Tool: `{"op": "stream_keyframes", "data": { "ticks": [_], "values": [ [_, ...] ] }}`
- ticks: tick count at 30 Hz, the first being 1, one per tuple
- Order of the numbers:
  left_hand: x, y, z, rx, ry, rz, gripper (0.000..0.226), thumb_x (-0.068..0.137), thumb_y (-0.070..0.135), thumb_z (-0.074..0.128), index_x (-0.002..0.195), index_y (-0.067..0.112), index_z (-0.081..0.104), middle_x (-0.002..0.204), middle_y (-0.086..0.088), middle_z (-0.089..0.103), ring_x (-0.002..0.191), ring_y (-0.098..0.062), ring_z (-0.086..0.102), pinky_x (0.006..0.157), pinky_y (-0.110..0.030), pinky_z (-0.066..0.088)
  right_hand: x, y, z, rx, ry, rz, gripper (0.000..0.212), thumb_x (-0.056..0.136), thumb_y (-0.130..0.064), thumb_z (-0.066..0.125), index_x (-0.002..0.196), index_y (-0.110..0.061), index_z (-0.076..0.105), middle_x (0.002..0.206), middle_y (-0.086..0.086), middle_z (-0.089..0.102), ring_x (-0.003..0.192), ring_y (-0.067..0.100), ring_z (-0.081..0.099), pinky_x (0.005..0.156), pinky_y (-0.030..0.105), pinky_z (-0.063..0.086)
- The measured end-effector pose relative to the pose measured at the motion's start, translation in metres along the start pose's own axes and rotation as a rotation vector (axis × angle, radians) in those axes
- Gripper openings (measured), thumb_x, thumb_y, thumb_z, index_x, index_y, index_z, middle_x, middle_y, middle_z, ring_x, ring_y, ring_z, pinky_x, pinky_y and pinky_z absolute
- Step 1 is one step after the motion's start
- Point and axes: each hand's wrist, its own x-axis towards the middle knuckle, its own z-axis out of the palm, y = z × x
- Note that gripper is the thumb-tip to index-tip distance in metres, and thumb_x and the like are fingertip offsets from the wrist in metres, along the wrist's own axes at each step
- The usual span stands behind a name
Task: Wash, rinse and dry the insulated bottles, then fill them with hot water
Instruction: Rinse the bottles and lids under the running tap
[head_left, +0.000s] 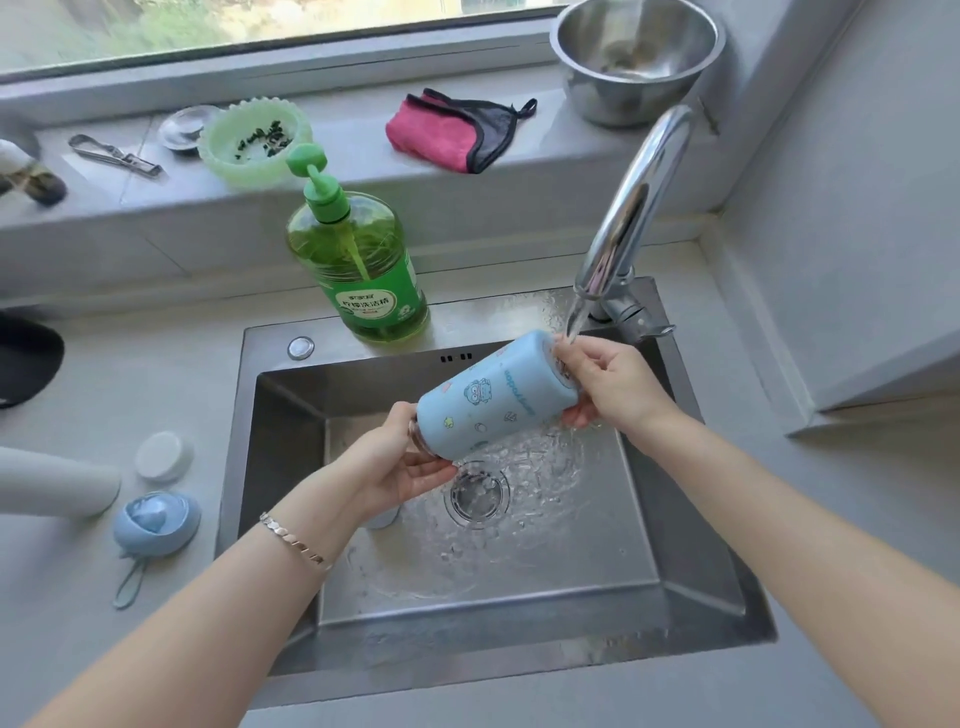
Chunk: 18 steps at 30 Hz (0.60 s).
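Your left hand and right hand grip opposite ends of the blue insulated bottle, holding it tilted over the sink as water from the tap strikes its raised end. A blue lid lies on the counter.

On the window sill we see a steel bowl at the right end, upright, with something dim and blurred in its bottom. Toward the left stands a pale green dish with a scalloped rim, holding small dark bits. A small shiny metal dish sits just behind it, touching or nearly so. Further left lies a metal clip-like tool, flat on the sill. At the far left a blurred dark-and-white object is cut off by the edge. Below it, on the counter, a black rounded shape is also cut off.
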Motion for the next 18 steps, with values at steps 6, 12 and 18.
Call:
{"op": "stream_keyframes", "data": {
  "ticks": [6, 12, 18],
  "values": [
    [-0.003, 0.01, 0.006, 0.053, 0.014, 0.043, 0.029, 0.089, 0.036, 0.055, 0.094, 0.008, 0.05, 0.085, -0.015, 0.055, 0.069, -0.02, 0.058, 0.047, -0.024, 0.055, -0.003, 0.001, -0.006, -0.142, -0.164, 0.141, 0.053, 0.082, -0.056, 0.055, 0.117, -0.017, 0.051, 0.097, 0.004, 0.064, 0.063, 0.013, 0.062, 0.051, 0.023, 0.05],
    [-0.002, 0.028, 0.035, 0.288, -0.042, 0.141, 0.03, 0.09, 0.042, 0.054, 0.088, 0.011, 0.055, 0.088, -0.008, 0.06, 0.077, -0.02, 0.061, 0.072, -0.033, 0.055, -0.013, 0.011, -0.027, 0.005, 0.018, 0.275, 0.032, 0.081, -0.055, 0.057, 0.1, -0.029, 0.055, 0.087, 0.004, 0.06, 0.053, 0.018, 0.056, 0.054, 0.028, 0.054],
    [-0.001, 0.036, 0.063, 0.378, -0.173, 0.234, 0.042, 0.086, 0.031, 0.064, 0.124, 0.018, 0.054, 0.093, -0.005, 0.062, 0.066, -0.013, 0.063, 0.055, -0.022, 0.051, -0.025, 0.018, -0.049, 0.09, 0.026, 0.522, 0.057, 0.084, -0.067, 0.038, 0.093, -0.016, 0.06, 0.069, 0.01, 0.062, 0.048, 0.018, 0.057, 0.047, 0.023, 0.051]
  ]
}}
